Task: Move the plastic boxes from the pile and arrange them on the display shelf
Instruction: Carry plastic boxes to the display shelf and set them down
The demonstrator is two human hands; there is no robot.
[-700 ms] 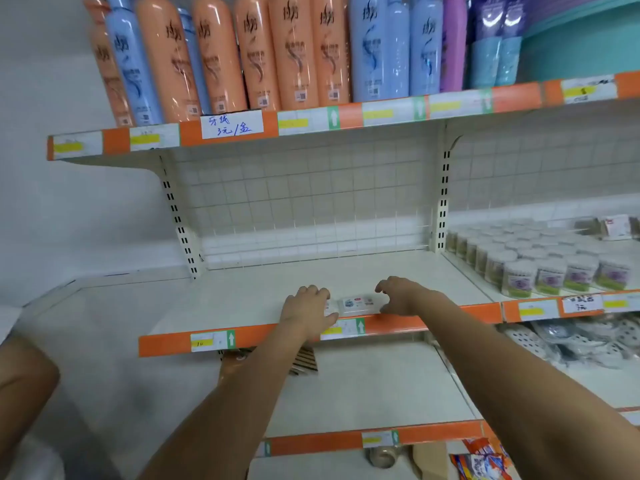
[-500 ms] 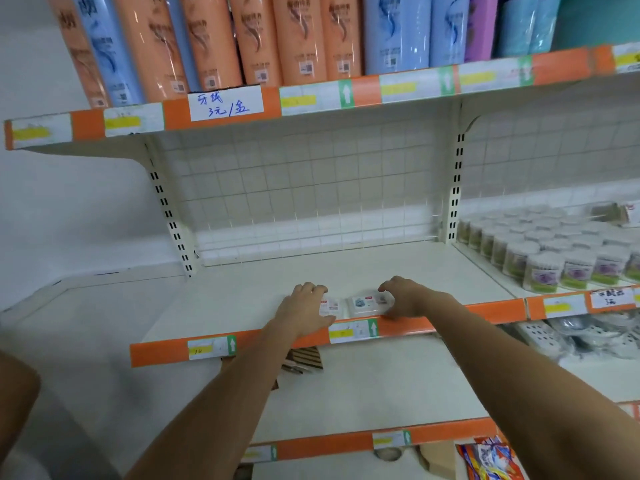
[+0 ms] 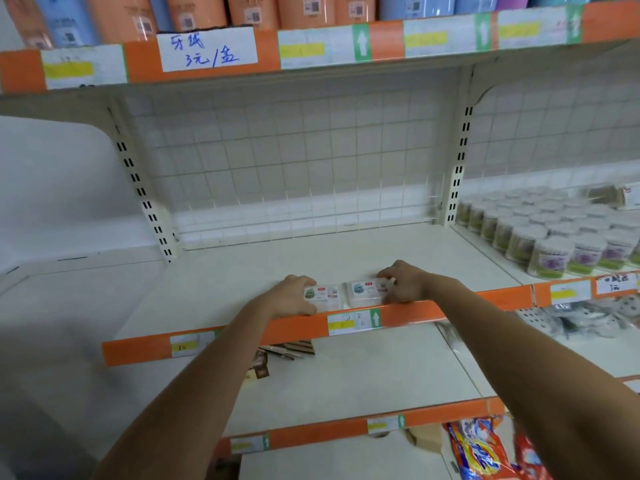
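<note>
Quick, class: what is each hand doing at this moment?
Left hand: fingers curled round the left plastic box on the shelf.
Right hand: fingers curled round the right plastic box.

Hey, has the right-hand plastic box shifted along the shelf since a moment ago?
No. The right plastic box sits just above the arrow price tag on the shelf edge, as before; only the camera moved.

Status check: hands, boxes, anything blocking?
Left hand on left box. Right hand on right box. Both boxes at shelf front edge. Nothing blocking.
</note>
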